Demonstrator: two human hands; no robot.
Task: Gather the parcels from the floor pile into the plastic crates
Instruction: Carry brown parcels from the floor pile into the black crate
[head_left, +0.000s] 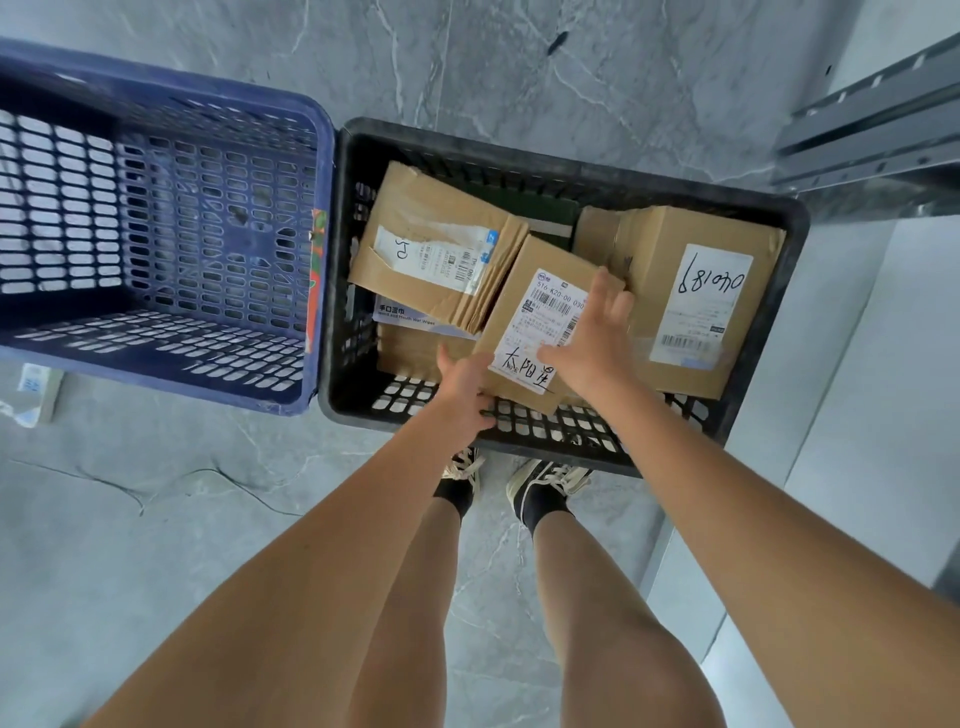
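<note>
Landmark: black plastic crate (769, 291), on the grey marbled floor (519, 62), straight ahead of the person's sneakers (545, 480).
Middle parcel: cardboard box (524, 291) with a white shipping label (540, 332) and black handwriting, lying tilted inside the black crate, resting on the parcels under it.
Left hand (465, 387): at the near lower corner of the middle parcel, fingers curled around its edge, touching the cardboard.
Right hand (592, 338): laid on top of the middle parcel over its label, fingers spread apart and extended, palm down; not closed round anything.
Left parcel: flat folded cardboard package (426, 244) with a torn label, in the black crate's left part, partly overlapping the middle parcel.
Right parcel: larger cardboard box (722, 296) with a handwritten number label, against the black crate's right wall.
Under the parcels: a wet wipes pack (400, 314) and a dark green item (535, 213) toward the far wall, both mostly covered.
Blue plastic crate (171, 228): touching the black crate's left wall, nothing inside.
Beyond the blue crate, at the left edge: a small pale packet (34, 389) on the floor.
Right of the black crate: grey metal shelving rails (872, 130).
</note>
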